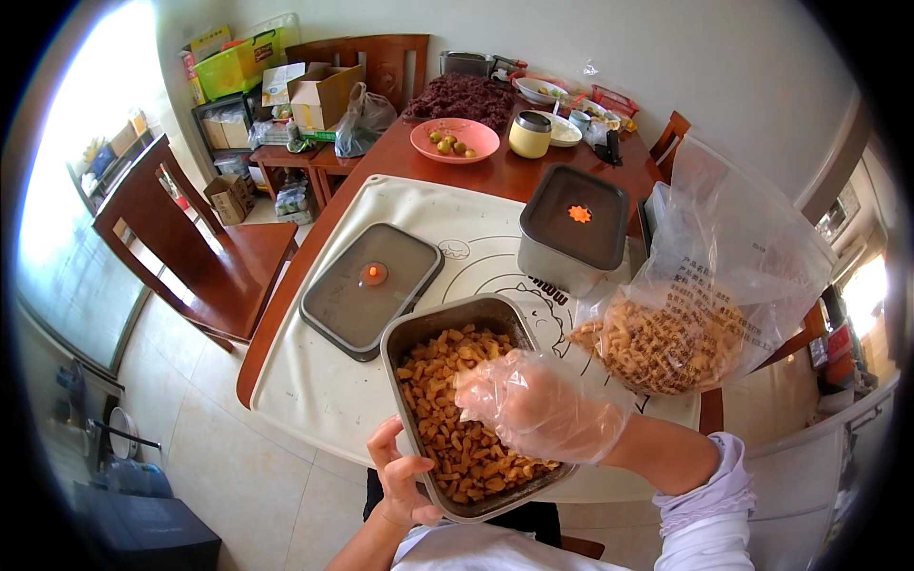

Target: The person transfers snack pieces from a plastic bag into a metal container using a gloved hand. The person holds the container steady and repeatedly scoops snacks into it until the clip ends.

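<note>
A rectangular metal container (397, 335) filled with small golden-brown food pieces (464, 457) is at the table's near edge, tilted towards me. My left hand (403, 471) grips its left rim, with the thumb under the near corner and the fingers along the side. Inside the container, my right hand (528, 400) wears a clear plastic glove and rests on the pieces with curled fingers. The glove and the hand hide whether any pieces are in its grasp. To the right stands a large clear plastic bag (664, 335), printed with writing and partly full of similar brown pieces.
A grey lid (357, 307) with an orange knob lies on the white mat (314, 400). Behind is a lidded metal container (564, 264). Farther back are a pink fruit plate (421, 146), a yellow jar (530, 143) and a dark purple heap (464, 96). A wooden chair (250, 250) stands left.
</note>
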The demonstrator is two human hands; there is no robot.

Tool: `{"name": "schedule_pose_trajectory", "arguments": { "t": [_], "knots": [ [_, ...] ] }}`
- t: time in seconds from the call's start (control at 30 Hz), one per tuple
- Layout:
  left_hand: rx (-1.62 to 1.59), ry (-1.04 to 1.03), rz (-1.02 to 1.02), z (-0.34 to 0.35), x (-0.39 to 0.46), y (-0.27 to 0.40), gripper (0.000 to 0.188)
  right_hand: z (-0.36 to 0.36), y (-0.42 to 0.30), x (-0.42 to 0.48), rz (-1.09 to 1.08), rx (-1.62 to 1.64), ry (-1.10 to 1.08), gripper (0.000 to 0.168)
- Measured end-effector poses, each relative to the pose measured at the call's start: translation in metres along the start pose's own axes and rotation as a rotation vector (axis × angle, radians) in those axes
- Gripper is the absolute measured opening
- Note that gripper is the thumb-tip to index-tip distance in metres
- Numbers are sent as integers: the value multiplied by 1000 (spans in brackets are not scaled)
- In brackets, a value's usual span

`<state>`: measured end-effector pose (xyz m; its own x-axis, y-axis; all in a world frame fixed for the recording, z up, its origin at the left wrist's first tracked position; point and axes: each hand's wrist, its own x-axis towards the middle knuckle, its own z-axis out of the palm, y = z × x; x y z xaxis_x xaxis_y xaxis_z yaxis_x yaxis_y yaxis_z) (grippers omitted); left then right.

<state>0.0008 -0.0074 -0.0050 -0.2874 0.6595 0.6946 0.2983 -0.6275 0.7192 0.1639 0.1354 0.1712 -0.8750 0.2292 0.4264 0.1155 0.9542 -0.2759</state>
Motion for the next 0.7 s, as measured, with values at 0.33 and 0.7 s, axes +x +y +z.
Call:
{"name": "schedule_pose_trajectory", "arguments": {
  "t": [0.33, 0.7],
  "knots": [
    [-8, -1, -3, 1, 1, 1, 70, 4, -1, -5, 65, 126, 1, 17],
    [-7, -9, -1, 1, 4, 3, 71, 12, -5, -9, 96, 161, -55, 19]
  ]
}}
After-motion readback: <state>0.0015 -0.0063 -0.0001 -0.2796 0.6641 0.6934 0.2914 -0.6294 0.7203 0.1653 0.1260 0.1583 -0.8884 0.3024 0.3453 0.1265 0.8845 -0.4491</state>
